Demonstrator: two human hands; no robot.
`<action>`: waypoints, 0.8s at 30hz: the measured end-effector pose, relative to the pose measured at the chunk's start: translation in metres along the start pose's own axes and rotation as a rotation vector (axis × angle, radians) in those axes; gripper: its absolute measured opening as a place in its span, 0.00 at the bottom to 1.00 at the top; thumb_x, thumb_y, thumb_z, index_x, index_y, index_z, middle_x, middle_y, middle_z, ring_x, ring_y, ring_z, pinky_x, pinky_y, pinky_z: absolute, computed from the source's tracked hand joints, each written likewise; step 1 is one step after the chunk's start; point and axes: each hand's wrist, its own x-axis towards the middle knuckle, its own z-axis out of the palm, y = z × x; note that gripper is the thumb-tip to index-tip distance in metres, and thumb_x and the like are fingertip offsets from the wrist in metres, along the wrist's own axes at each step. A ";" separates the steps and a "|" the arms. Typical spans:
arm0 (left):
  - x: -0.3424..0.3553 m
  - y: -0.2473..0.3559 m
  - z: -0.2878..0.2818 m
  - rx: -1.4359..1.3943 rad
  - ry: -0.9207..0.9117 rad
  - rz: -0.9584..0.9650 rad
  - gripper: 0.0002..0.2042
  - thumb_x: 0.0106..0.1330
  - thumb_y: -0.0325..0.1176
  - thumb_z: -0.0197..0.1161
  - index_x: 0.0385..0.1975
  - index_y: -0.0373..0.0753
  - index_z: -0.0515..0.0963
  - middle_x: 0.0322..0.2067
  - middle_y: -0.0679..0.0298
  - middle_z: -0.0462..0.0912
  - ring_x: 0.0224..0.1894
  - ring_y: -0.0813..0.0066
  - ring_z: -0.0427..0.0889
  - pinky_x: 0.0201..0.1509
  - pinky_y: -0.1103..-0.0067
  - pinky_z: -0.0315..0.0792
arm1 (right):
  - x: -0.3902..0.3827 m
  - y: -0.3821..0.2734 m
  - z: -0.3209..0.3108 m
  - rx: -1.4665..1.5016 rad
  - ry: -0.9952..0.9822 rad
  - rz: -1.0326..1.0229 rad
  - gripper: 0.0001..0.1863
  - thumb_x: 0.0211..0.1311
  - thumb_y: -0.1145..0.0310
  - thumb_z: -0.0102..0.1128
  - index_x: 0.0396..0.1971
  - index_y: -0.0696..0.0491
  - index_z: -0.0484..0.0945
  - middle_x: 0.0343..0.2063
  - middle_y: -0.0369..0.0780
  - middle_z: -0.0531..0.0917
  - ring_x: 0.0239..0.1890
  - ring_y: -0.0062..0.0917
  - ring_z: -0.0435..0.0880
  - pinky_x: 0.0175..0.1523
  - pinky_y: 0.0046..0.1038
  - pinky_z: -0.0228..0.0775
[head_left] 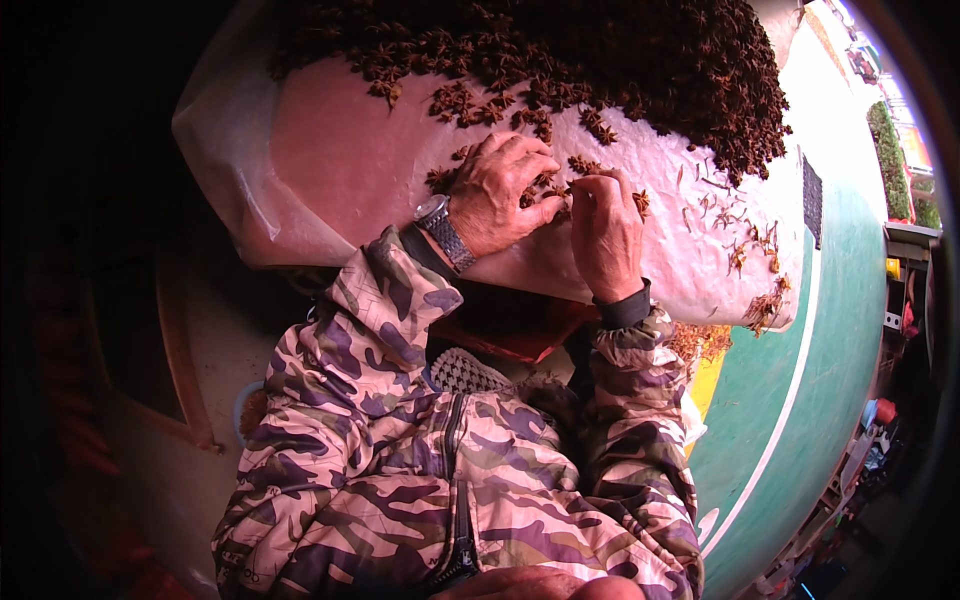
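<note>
Dark brown star anise (650, 70) lies heaped across the far side of a table covered with a translucent plastic sheet (340, 150). Near the table's front edge, my left hand (500, 190) rests on the sheet, its bent fingers and thumb curled round a few star anise pods (541, 186). My right hand (608, 235) is close beside it, fingers pinched together. What its fingertips hold, if anything, is hidden behind the hand. A loose star anise pod (641, 203) shows just right of the right hand, and more pods (584, 165) lie beyond both hands.
Thin stems and broken bits (738, 240) are scattered over the sheet's right side, with a clump (768, 305) at the corner. Beneath that corner stands a yellow container (707, 380) beside brown scraps. A green floor (770, 400) with a white line stretches right. A wooden frame (180, 350) stands at left.
</note>
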 end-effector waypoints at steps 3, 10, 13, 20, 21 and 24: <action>0.003 0.004 -0.001 -0.033 0.007 -0.006 0.17 0.57 0.33 0.74 0.47 0.39 0.84 0.50 0.58 0.84 0.55 0.55 0.80 0.64 0.64 0.73 | -0.006 0.005 0.005 0.206 0.031 0.069 0.06 0.68 0.81 0.61 0.42 0.59 0.77 0.38 0.45 0.81 0.38 0.37 0.83 0.44 0.32 0.75; 0.004 0.018 -0.001 -0.350 -0.067 -0.128 0.12 0.65 0.27 0.69 0.47 0.37 0.84 0.41 0.57 0.88 0.41 0.67 0.86 0.46 0.75 0.80 | -0.008 -0.002 0.005 0.298 0.086 0.099 0.07 0.66 0.79 0.62 0.42 0.57 0.77 0.32 0.45 0.81 0.30 0.36 0.83 0.37 0.34 0.76; 0.001 0.025 -0.001 -0.475 -0.127 -0.296 0.11 0.65 0.27 0.68 0.46 0.37 0.82 0.37 0.61 0.88 0.38 0.76 0.85 0.43 0.80 0.79 | -0.011 -0.012 0.002 0.296 0.078 0.189 0.09 0.65 0.78 0.62 0.44 0.57 0.78 0.30 0.45 0.82 0.29 0.31 0.84 0.37 0.31 0.76; -0.001 0.022 0.007 -0.927 -0.086 -0.467 0.08 0.64 0.21 0.64 0.41 0.37 0.77 0.32 0.71 0.81 0.33 0.86 0.79 0.40 0.84 0.76 | -0.016 -0.001 0.013 0.750 0.200 0.480 0.06 0.66 0.79 0.62 0.41 0.59 0.81 0.33 0.37 0.86 0.31 0.18 0.82 0.38 0.23 0.76; -0.001 0.021 0.006 -1.036 -0.094 -0.508 0.09 0.64 0.19 0.63 0.41 0.37 0.77 0.33 0.73 0.80 0.33 0.89 0.76 0.39 0.86 0.74 | -0.015 0.002 0.011 0.858 0.201 0.548 0.06 0.66 0.79 0.61 0.41 0.59 0.82 0.33 0.37 0.86 0.31 0.17 0.82 0.37 0.21 0.75; 0.001 0.018 0.002 -0.851 -0.069 -0.434 0.08 0.63 0.20 0.64 0.40 0.38 0.76 0.32 0.74 0.79 0.33 0.90 0.75 0.37 0.86 0.73 | -0.010 0.019 -0.016 0.918 0.340 0.536 0.07 0.67 0.79 0.59 0.43 0.59 0.82 0.31 0.37 0.85 0.28 0.16 0.81 0.35 0.20 0.75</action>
